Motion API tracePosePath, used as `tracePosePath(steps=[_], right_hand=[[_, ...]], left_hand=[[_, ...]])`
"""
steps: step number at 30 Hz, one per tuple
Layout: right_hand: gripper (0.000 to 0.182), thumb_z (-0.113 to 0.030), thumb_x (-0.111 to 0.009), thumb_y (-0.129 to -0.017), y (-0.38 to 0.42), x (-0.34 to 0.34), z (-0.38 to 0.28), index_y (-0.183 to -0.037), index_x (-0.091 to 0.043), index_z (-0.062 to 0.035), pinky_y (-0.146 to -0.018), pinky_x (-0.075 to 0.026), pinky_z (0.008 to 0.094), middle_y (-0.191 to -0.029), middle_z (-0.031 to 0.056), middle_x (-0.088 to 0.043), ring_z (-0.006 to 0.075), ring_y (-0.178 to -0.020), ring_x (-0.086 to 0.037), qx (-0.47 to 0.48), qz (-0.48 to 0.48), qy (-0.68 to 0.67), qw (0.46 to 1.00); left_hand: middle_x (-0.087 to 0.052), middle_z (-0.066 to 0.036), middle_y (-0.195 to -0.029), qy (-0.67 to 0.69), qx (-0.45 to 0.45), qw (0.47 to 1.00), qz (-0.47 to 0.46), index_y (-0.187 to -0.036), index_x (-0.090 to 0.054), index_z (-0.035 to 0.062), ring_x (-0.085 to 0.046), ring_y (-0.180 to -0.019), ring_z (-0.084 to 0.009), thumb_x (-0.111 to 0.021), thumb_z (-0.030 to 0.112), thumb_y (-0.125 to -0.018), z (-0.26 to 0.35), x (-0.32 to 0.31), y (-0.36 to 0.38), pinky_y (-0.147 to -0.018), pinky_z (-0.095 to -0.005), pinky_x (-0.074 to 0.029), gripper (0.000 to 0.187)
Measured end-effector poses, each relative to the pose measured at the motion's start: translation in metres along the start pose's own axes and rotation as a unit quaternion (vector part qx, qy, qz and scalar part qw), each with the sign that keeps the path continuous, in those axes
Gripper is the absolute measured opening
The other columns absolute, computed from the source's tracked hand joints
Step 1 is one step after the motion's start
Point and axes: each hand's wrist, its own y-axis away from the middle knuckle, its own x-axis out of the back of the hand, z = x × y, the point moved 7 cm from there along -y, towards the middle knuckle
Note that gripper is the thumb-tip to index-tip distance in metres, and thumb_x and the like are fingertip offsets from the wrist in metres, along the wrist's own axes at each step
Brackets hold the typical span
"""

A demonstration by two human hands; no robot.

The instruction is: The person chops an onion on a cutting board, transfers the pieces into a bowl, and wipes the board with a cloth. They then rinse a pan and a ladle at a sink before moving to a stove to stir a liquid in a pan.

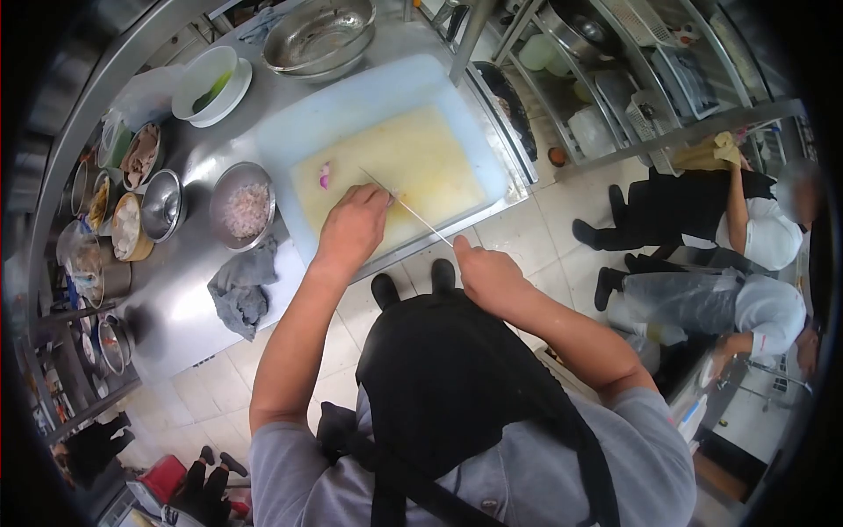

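Observation:
My right hand is closed around the handle of a knife. Its thin blade slants up and left across a yellowish cutting board. Close beside the blade, my left hand rests on the board with its fingers curled together. A small pale bit shows at those fingertips, too small to name. Left of the knife tip lies a purple-and-white piece, like onion skin or a scrap of onion. The board sits inside a large pale blue tray.
Left of the tray stand a metal bowl of chopped pinkish pieces and a grey cloth. Several bowls, among them a white bowl and a metal basin, line the steel table. Shelves and two people are at right.

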Motion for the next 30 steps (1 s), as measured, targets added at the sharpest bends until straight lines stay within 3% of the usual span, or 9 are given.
tracePosePath(steps=[20, 30], right_hand=[[0.024, 0.002, -0.054, -0.082, 0.003, -0.004, -0.025, -0.103, -0.044, 0.0057, -0.067, -0.053, 0.0541, -0.078, 0.0286, -0.066, 0.0472, -0.075, -0.066, -0.041, 0.005, -0.006, 0.999], [0.025, 0.003, -0.054, -0.082, 0.002, -0.015, -0.033, -0.105, -0.046, 0.0058, -0.070, -0.054, 0.0545, -0.080, 0.0286, -0.066, 0.0472, -0.077, -0.067, -0.061, 0.010, -0.013, 0.998]], left_hand=[[-0.064, -0.013, -0.098, 0.015, -0.023, 1.000, 0.012, -0.095, -0.065, 0.0021, -0.061, -0.102, -0.0330, -0.063, 0.009, -0.092, -0.010, -0.001, 0.005, -0.086, -0.0433, -0.053, 0.008], [-0.063, -0.013, -0.102, 0.034, -0.039, 0.999, -0.010, -0.101, -0.067, 0.0029, -0.060, -0.105, -0.0331, -0.060, 0.006, -0.091, -0.010, 0.005, 0.009, -0.091, -0.0437, -0.053, 0.013]])
